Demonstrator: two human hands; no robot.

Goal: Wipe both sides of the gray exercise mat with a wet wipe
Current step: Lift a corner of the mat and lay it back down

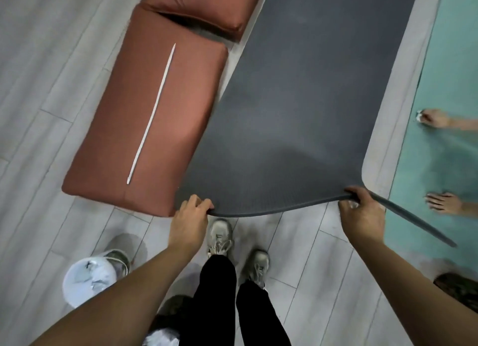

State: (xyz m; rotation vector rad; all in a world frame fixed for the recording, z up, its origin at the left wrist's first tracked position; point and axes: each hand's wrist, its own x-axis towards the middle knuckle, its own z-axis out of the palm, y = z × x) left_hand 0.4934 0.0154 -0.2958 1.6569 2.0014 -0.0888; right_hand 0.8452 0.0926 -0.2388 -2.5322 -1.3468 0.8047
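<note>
Left hand (192, 211) and right hand (358, 208) clamped on near edge of mat (297, 100), lifted off floor (38, 48), wipe (353, 204) tucked in right.

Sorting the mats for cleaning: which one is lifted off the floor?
The gray mat, its near edge gripped by the left hand and right hand; the teal mat lies flat.

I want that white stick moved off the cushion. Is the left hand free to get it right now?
Probably not yet: the left hand grips the gray mat's lifted edge; the white stick lies uncovered.
</note>
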